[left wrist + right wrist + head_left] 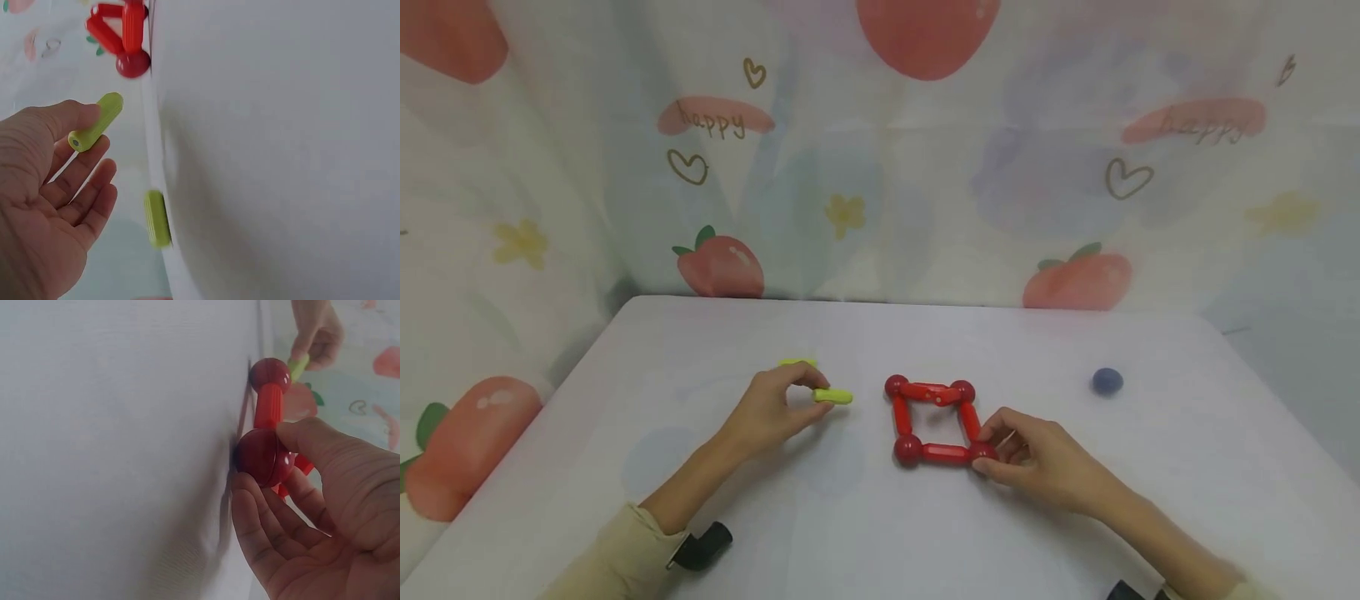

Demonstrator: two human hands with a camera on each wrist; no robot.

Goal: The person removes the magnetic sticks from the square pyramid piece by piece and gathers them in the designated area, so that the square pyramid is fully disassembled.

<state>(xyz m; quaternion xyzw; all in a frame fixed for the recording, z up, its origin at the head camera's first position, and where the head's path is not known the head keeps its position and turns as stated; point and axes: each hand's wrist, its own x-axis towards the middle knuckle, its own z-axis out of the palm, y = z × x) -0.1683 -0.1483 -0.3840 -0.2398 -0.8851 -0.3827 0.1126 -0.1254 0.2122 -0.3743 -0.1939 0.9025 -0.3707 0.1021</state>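
Note:
Between thumb and fingertips, my left hand (771,408) pinches a yellow-green magnetic rod (833,397), held just above the table left of a red frame. In the left wrist view a small round magnet shows in the end of that rod (94,125). The frame is a four-sided shape of red rods (946,453) joined by dark red balls (907,450) at its corners. My right hand (1045,462) grips the near right corner ball (257,456) with thumb and fingers. A second yellow-green rod (797,362) lies on the table behind my left hand.
A dark blue ball (1107,382) rests on the white table (865,542) at the right. Behind the table's far edge hangs a patterned cloth (895,192), and it continues down the left side. Black wrist straps (702,546) sit at both sleeves.

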